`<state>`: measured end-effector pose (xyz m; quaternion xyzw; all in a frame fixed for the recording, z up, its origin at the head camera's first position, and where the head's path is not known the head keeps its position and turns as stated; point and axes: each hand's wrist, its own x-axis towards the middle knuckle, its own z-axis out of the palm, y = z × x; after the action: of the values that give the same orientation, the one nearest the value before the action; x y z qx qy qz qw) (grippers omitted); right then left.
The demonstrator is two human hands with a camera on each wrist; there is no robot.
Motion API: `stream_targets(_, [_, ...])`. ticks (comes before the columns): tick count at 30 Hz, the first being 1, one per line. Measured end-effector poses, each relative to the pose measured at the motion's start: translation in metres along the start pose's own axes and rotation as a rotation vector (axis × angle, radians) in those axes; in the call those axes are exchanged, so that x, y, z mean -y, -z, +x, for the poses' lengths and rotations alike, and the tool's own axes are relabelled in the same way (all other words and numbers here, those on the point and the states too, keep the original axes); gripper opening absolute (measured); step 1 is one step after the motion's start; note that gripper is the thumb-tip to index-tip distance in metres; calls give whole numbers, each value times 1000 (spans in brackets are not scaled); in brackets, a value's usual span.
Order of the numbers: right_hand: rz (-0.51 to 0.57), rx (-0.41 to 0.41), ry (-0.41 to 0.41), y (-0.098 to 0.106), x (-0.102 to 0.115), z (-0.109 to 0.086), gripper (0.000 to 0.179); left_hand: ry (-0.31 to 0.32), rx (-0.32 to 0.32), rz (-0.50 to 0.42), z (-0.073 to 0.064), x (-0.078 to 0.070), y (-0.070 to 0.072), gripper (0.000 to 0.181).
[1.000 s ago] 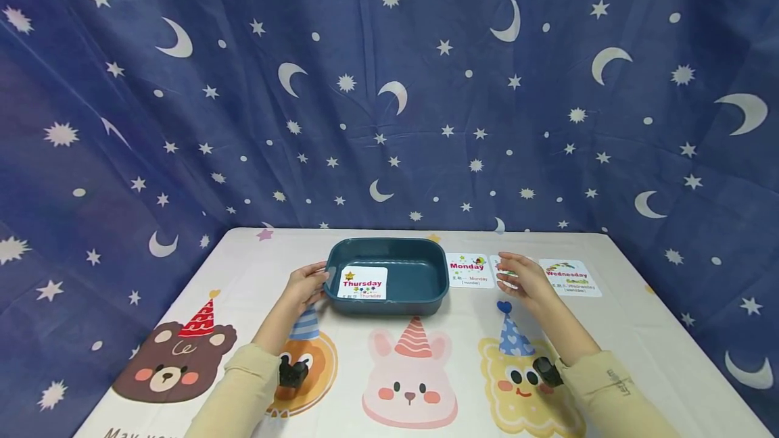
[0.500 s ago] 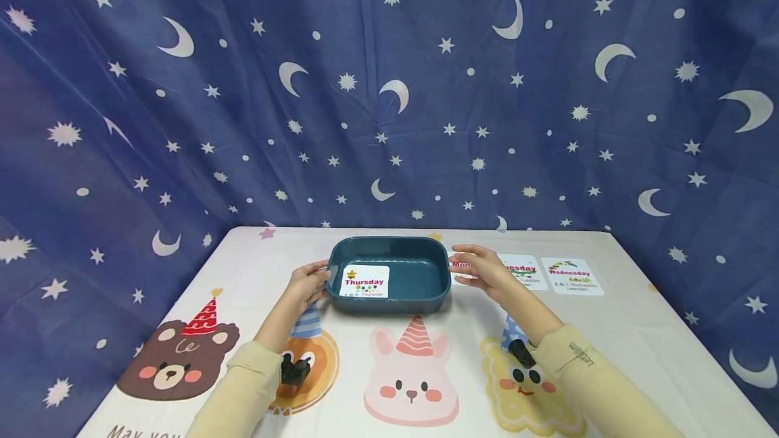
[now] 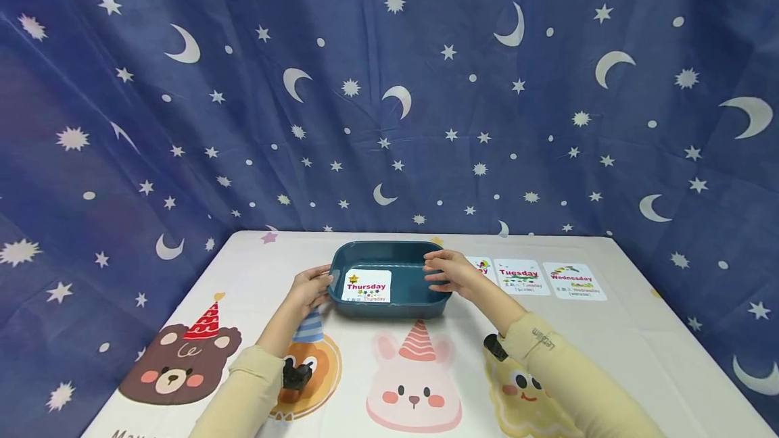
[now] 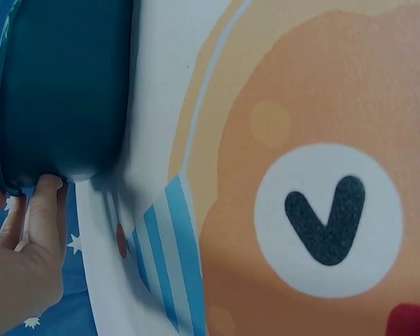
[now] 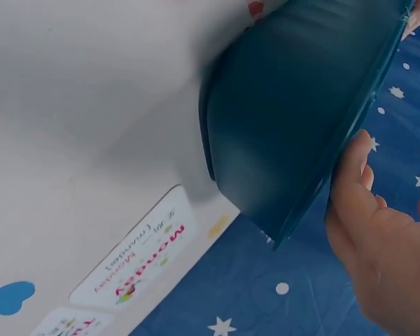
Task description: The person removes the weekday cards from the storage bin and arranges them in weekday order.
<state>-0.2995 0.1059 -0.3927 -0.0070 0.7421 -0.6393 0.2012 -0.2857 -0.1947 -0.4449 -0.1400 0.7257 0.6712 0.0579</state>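
Observation:
My left hand [image 3: 308,289] grips the left end of a dark teal plastic basin [image 3: 389,310]. In the left wrist view its fingers [image 4: 43,210] press the outer wall, with the thumb by the rim. Inside the basin, leaning at its left side, is a white Thursday card [image 3: 368,286]. My right hand [image 3: 452,272] reaches over the right rim, fingers extended above the interior. The right wrist view shows that hand [image 5: 378,241] behind the basin's edge, nothing visible in its grasp. Its forearm partly covers the Monday card [image 3: 483,264].
To the right of the basin, a Tuesday card [image 3: 520,277] and a Wednesday card [image 3: 575,281] lie flat in a row with Monday. A cartoon-printed cloth [image 3: 414,384] covers the table. Behind its far edge hangs a blue star-and-moon curtain [image 3: 389,120].
My right hand has moved left from above the Tuesday card, past Monday, to over the basin's right rim. Tuesday has come into full view. The left hand stays on the basin.

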Motion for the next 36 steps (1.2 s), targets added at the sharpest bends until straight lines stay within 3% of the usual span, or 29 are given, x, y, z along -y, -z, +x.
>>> stream_targets(7, [-22, 0, -48, -10, -1, 10, 41, 9, -15, 5, 0, -2, -2, 43])
stream_targets(14, [-21, 9, -88, -20, -6, 22, 40, -44, 22, -35, 5, 6, 3, 41])
stream_targets(20, [16, 11, -124, -29, -14, 29, 39, 12, -4, 1, -1, 0, -2, 42])
stream_targets(36, [19, 4, -178, -52, -23, 41, 51, 23, -20, 4, -2, -2, -3, 42])
